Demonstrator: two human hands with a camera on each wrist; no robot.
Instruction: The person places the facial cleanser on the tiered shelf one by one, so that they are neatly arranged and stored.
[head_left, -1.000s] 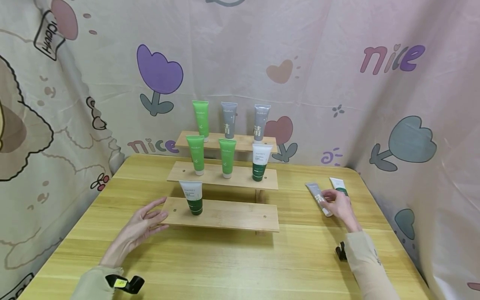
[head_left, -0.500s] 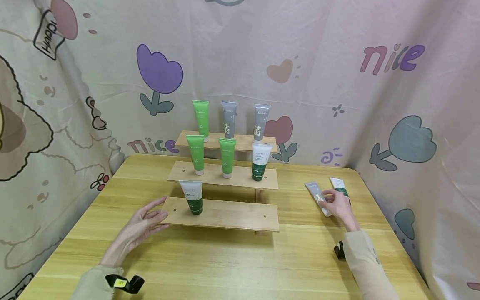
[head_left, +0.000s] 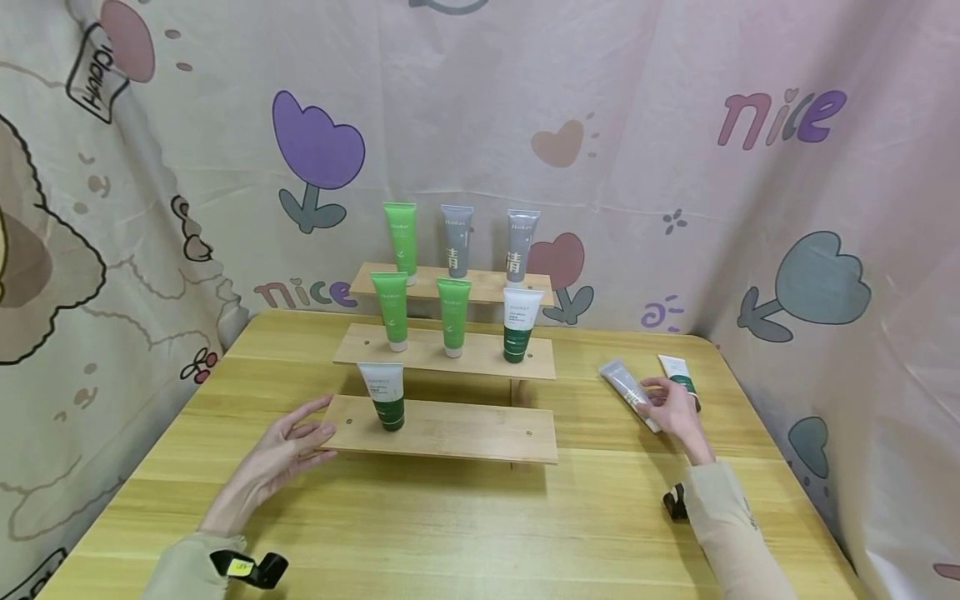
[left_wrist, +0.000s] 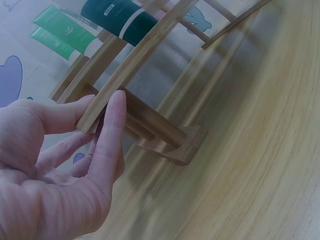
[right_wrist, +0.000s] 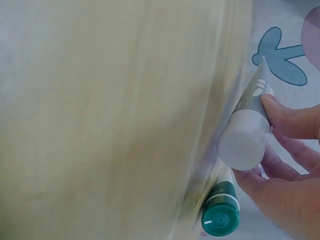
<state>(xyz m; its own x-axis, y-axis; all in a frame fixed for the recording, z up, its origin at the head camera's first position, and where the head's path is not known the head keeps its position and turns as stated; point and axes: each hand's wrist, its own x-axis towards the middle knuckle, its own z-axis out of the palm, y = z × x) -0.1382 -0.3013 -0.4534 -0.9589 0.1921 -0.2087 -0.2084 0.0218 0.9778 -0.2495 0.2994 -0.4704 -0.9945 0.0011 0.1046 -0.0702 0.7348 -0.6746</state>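
My left hand (head_left: 281, 446) pinches the left end of the lowest board of a three-step wooden display stand (head_left: 472, 429); in the left wrist view the thumb lies on one face of the board and fingers (left_wrist: 111, 132) on the other. On the right, my right hand (head_left: 677, 414) holds a grey squeeze tube (head_left: 622, 383) between thumb and fingers near its white cap (right_wrist: 244, 140). Just beyond that hand, a white and dark green tube (head_left: 677, 371) lies on the table. Another white and green tube (head_left: 386, 396) stands cap down at the left of the lowest step.
On the middle step stand two green tubes (head_left: 392, 310) and a white and green one (head_left: 519, 325). The top step bears one green tube (head_left: 402, 240) and two grey ones (head_left: 457, 242). A patterned curtain (head_left: 465, 108) hangs behind the wooden table (head_left: 450, 533).
The grey tube in my right hand has tilted, its flat end swinging a little to the left. My left hand stays on the stand.
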